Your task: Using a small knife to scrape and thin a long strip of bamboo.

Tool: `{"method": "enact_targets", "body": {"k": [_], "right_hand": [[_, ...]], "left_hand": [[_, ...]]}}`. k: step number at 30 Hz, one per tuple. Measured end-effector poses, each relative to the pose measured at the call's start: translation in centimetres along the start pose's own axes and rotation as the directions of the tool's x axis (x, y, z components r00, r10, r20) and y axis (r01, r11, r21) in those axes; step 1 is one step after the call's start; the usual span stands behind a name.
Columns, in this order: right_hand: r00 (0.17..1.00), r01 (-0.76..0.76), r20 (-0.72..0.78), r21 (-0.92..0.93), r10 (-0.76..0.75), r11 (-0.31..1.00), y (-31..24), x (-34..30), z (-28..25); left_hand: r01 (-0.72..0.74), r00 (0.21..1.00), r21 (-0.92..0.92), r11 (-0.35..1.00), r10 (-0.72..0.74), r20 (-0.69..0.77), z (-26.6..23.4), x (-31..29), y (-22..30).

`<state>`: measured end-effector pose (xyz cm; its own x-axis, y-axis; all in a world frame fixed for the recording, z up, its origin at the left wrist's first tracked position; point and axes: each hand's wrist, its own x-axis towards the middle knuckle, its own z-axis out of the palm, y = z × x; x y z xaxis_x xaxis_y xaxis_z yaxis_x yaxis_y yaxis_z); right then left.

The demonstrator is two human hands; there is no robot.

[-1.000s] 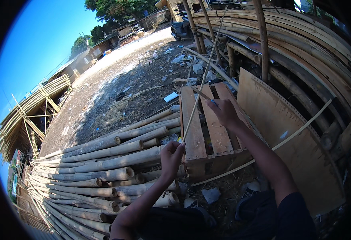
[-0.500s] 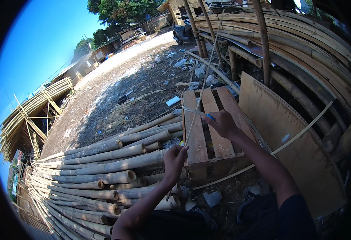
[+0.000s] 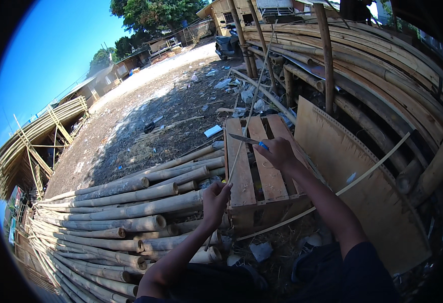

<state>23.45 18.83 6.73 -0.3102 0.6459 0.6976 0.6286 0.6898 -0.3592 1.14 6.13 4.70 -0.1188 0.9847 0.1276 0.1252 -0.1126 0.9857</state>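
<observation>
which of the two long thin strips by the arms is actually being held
The strip slanting up over the slatted crate, pinched in the left hand. The other strip passes in front of the plywood sheet, gripped by neither hand.

Over the brown slatted wooden crate (image 3: 242, 189), the far right corner lies free; a long thin tan bamboo strip (image 3: 251, 108) (slanting) obstructs the left side.
</observation>
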Motion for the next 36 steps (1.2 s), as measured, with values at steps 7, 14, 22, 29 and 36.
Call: {"method": "enact_targets", "body": {"k": [7, 14, 22, 29, 36], "right_hand": [[0.967, 0.132, 0.173, 0.288, -0.187, 0.949, -4.6, -4.6, 3.3], [0.999, -0.026, 0.025, 0.071, 0.024, 0.997, 0.2, -1.0, -0.8], [0.977, 0.195, 0.069, 0.116, -0.203, 0.974, -2.2, -3.8, 3.1], [0.909, -0.358, -0.187, 0.104, 0.371, 0.928, 7.5, -1.9, -2.0], [0.783, -0.351, -0.052, 0.784, 0.619, 0.511, 6.9, -1.9, -1.1]], "left_hand": [[0.004, 1.000, 0.055, 0.998, -0.003, -0.001, 0.4, -0.5, -0.9], [-0.054, 0.999, 0.101, 0.993, 0.053, 0.007, 0.4, -1.1, 0.3], [-0.004, 1.000, 0.121, 0.993, 0.001, 0.027, 0.3, -0.7, 0.7], [0.042, 0.997, 0.092, 0.995, -0.048, 0.061, 0.8, -1.6, 2.7], [0.018, 0.983, 0.061, 0.998, -0.029, 0.180, 2.1, -3.1, 6.1]]}}
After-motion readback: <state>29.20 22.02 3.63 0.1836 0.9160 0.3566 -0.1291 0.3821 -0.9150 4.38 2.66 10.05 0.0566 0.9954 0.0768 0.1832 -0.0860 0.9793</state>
